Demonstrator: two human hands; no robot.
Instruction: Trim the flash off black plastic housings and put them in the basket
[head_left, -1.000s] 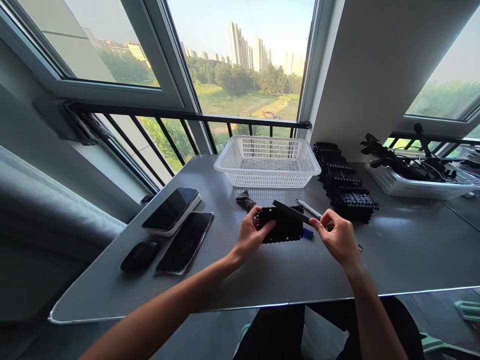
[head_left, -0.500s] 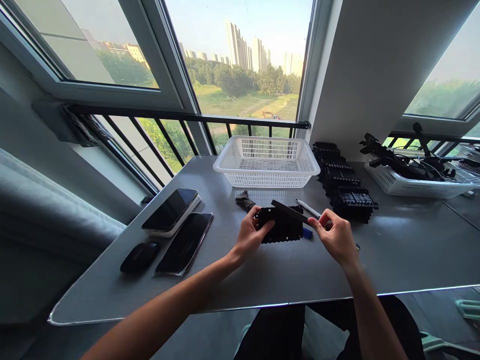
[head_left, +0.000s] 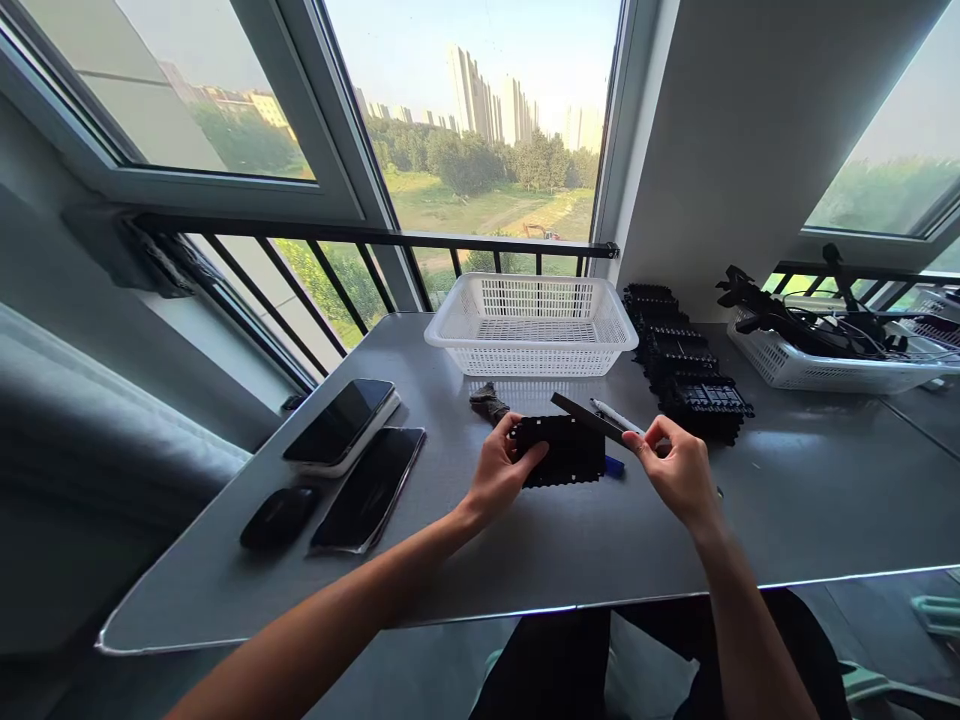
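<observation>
My left hand (head_left: 501, 465) is closed on the left end of a black plastic plate (head_left: 562, 450) with toothed edges and small holes, its thumb across the face. The plate is held up over the table. In my right hand (head_left: 675, 468) is a flat black file-like bar (head_left: 589, 415), gripped at its right end and slanting up to the left. The bar runs over the plate's upper right corner; I cannot tell whether they touch. Behind the bar lies a white pen (head_left: 616, 414). A blue object (head_left: 614, 467) shows at the plate's right edge, and a crumpled dark cloth-like piece (head_left: 489, 402) lies behind my left hand.
A white plastic basket (head_left: 531, 360) stands behind my hands. Right of it are stacked black toothed parts (head_left: 686, 360). Another white basket (head_left: 817, 372) holds black gear and cables. Phone-like devices (head_left: 367, 490) and a black rounded case (head_left: 279, 518) lie left on the grey table (head_left: 525, 570).
My right hand has shifted slightly right, drawing the black bar along the plate's upper edge toward its right corner. My left hand and the plate have barely moved.
</observation>
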